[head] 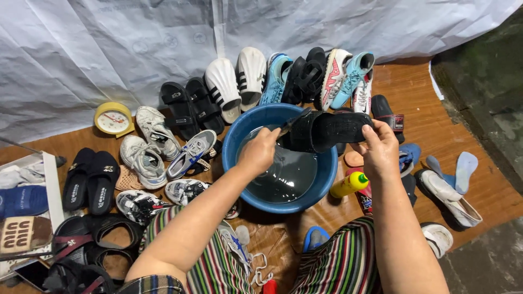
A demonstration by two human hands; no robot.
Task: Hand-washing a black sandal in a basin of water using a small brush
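The blue basin (327,179) holds grey water and serves as reference. Above its far half, the black sandal (327,130) is held sole-up. The right hand (379,148) is closed on the sandal's toe end — fingers curled over the edge. The left hand (260,149) is clenched around a brush (289,123) — bristles touching the sandal's heel end. A yellow bottle (348,185) lies just right of the basin.

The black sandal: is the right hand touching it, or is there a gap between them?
Touching. The head view shows the right hand gripping one end of the black sandal, fingers curled over its edge above the blue basin.
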